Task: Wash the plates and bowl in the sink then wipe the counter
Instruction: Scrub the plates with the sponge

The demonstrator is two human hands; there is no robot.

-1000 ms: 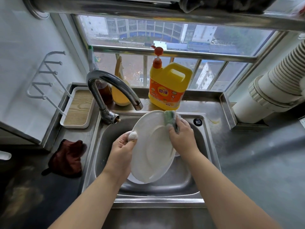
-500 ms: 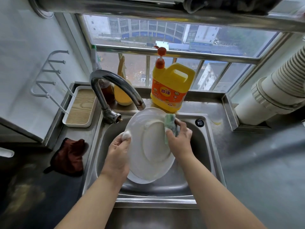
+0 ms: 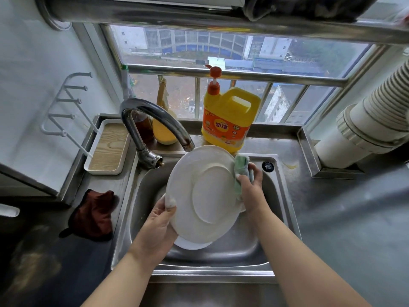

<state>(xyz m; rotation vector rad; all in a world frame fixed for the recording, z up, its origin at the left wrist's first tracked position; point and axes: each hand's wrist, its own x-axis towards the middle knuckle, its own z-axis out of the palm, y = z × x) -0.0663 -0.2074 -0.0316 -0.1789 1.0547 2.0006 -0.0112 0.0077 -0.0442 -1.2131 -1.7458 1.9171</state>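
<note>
I read the left hand (image 3: 158,220) as gripping the plate (image 3: 203,193) at its 8 o'clock rim, tilted over the sink (image 3: 276,196). Right hand (image 3: 252,191) clamps the sponge (image 3: 240,171) on the 2 o'clock edge. Plate looks stiff, soapy, breakable; I judge a rim grip safest.

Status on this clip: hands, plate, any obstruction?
Left hand grips plate rim over sink. Right hand holds sponge on plate's right edge. Faucet spout near plate's top, not blocking.
</note>
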